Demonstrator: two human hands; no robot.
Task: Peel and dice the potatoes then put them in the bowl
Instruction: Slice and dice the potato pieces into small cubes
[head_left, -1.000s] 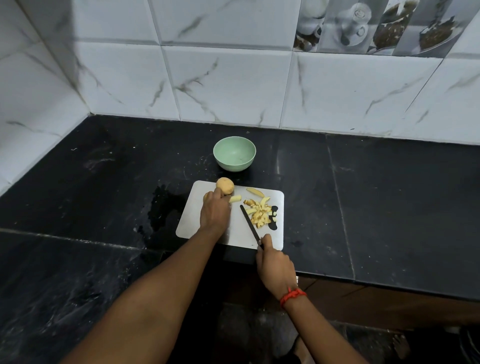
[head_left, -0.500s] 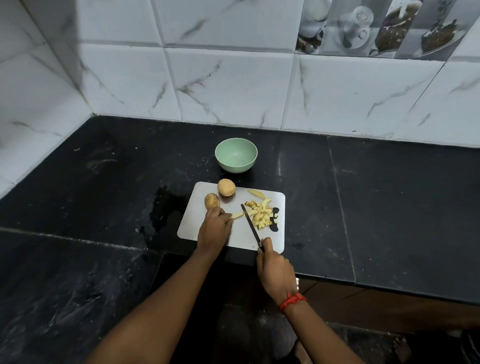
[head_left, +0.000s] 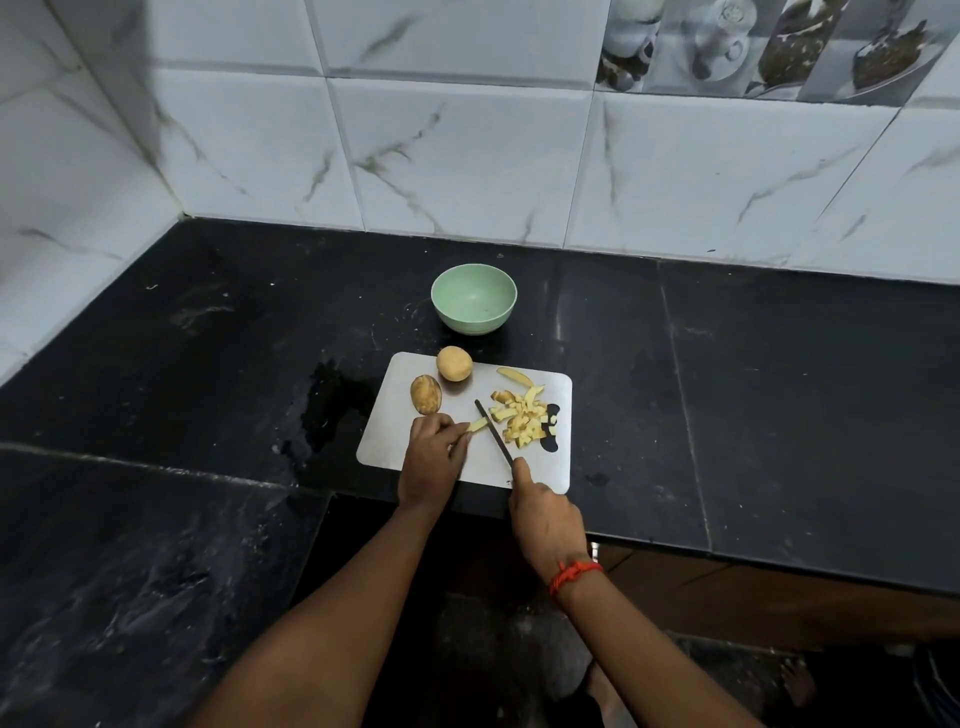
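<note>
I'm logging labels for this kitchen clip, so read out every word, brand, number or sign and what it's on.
No text can be read in this view.
Pale green round bowl: plain.
Grey rectangular cutting board: a black shape, no letters.
Black-bladed knife in the right hand: no brand visible.
Printed wall tiles picturing cups and dishes: no words legible.

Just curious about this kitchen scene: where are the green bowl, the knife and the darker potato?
green bowl (head_left: 472, 323), head view, outer front wall
knife (head_left: 494, 431), head view, middle of blade
darker potato (head_left: 426, 395), head view, its centre
</note>
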